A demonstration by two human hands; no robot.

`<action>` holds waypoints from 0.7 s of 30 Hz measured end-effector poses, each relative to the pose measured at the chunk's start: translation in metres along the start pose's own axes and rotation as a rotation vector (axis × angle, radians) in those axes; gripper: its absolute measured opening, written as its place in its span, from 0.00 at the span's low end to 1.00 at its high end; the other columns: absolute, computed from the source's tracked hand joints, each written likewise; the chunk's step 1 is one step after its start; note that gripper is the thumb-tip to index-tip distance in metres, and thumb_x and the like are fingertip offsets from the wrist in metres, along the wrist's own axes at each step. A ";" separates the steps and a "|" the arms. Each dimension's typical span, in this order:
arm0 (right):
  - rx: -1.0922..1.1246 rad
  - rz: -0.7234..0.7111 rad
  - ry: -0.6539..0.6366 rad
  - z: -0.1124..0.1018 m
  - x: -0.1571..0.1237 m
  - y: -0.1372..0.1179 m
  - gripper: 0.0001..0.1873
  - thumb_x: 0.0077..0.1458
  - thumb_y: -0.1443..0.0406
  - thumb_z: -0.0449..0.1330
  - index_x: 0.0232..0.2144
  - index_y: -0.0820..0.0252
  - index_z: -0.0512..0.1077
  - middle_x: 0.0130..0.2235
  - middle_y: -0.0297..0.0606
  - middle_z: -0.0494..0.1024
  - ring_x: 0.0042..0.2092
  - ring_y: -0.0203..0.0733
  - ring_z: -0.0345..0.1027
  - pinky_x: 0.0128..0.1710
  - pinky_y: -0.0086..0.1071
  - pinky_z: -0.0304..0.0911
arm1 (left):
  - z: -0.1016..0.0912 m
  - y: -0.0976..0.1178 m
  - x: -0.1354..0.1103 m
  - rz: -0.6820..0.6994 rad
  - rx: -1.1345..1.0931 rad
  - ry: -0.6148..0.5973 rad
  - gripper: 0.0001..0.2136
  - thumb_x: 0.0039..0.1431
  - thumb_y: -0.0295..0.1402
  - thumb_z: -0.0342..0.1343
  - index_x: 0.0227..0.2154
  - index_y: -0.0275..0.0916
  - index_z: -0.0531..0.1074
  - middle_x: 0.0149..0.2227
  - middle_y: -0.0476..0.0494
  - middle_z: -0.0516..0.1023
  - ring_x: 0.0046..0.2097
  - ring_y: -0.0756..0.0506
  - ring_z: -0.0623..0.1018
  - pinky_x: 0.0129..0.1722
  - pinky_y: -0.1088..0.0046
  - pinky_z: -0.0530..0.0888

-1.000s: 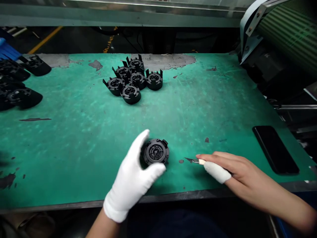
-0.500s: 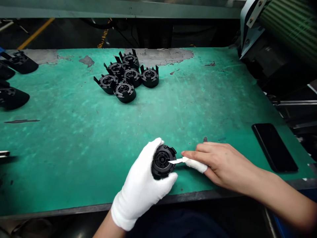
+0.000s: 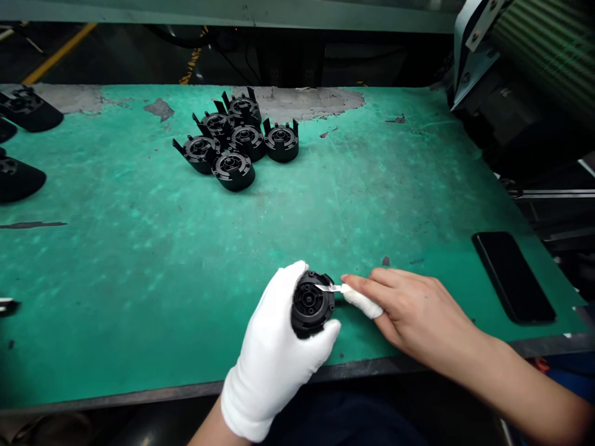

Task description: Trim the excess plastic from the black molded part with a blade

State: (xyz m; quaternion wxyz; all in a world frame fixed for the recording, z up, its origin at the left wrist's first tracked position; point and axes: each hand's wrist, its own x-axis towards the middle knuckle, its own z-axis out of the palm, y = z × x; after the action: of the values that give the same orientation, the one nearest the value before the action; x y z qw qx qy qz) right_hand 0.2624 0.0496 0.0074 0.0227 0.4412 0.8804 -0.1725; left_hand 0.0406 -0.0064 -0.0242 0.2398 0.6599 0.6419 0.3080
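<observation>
In a white glove, my left hand point(image 3: 274, 347) is closed around a round black plastic part point(image 3: 310, 303), its ribbed inner face turned up. My bare right hand point(image 3: 404, 306), with a white wrap on the thumb, pinches a small knife point(image 3: 329, 288) with a pointed blade. The blade lies over the upper right of the part's face; whether it touches cannot be made out. The knife's handle is hidden in my fingers.
Several similar black parts point(image 3: 233, 170), some with upright tabs, stand grouped at the table's back. More black pieces point(image 3: 23, 176) lie at the left edge. A black phone point(image 3: 514, 275) rests at the right on the green tabletop point(image 3: 362, 198). Machinery point(image 3: 520, 80) stands at the back right.
The knife blade has shifted upward, from near the part's centre to its upper right rim. The left hand and the part have moved slightly right.
</observation>
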 end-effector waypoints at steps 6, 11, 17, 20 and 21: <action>0.074 0.065 0.019 0.003 -0.003 -0.010 0.26 0.63 0.70 0.50 0.61 0.50 0.67 0.40 0.38 0.76 0.41 0.49 0.72 0.39 0.42 0.67 | 0.010 0.007 -0.003 -0.003 -0.012 0.101 0.31 0.56 0.36 0.62 0.62 0.41 0.58 0.58 0.39 0.71 0.60 0.38 0.73 0.62 0.55 0.70; 0.077 0.050 -0.001 0.003 -0.005 -0.011 0.26 0.63 0.70 0.50 0.62 0.50 0.66 0.40 0.37 0.75 0.41 0.49 0.72 0.38 0.42 0.66 | 0.010 0.006 -0.004 -0.006 -0.019 0.109 0.32 0.55 0.38 0.63 0.61 0.40 0.59 0.58 0.38 0.71 0.60 0.38 0.73 0.62 0.55 0.70; -0.075 0.097 0.034 0.005 0.000 -0.021 0.25 0.63 0.69 0.51 0.61 0.49 0.67 0.38 0.36 0.74 0.38 0.49 0.71 0.32 0.40 0.62 | 0.015 0.008 -0.005 -0.024 0.001 0.161 0.31 0.56 0.38 0.63 0.61 0.39 0.60 0.57 0.37 0.72 0.59 0.37 0.74 0.62 0.54 0.71; -0.107 0.145 0.082 0.009 0.003 -0.027 0.24 0.64 0.68 0.52 0.61 0.49 0.67 0.36 0.35 0.74 0.37 0.48 0.72 0.31 0.39 0.62 | 0.023 0.010 -0.007 -0.020 0.016 0.213 0.31 0.56 0.39 0.63 0.60 0.37 0.61 0.56 0.36 0.73 0.58 0.37 0.74 0.61 0.55 0.72; -0.101 0.159 0.099 0.011 0.003 -0.028 0.24 0.64 0.67 0.52 0.61 0.49 0.67 0.36 0.35 0.75 0.38 0.48 0.72 0.31 0.39 0.62 | 0.024 0.011 -0.007 -0.022 0.020 0.229 0.31 0.56 0.39 0.63 0.60 0.37 0.61 0.56 0.36 0.73 0.58 0.38 0.75 0.61 0.56 0.72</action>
State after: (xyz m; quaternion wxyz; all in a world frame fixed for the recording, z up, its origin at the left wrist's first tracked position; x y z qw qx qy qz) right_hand 0.2372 0.0329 0.0047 0.0150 0.5158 0.8503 -0.1037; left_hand 0.0654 -0.0123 -0.0340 0.1618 0.6159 0.6752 0.3723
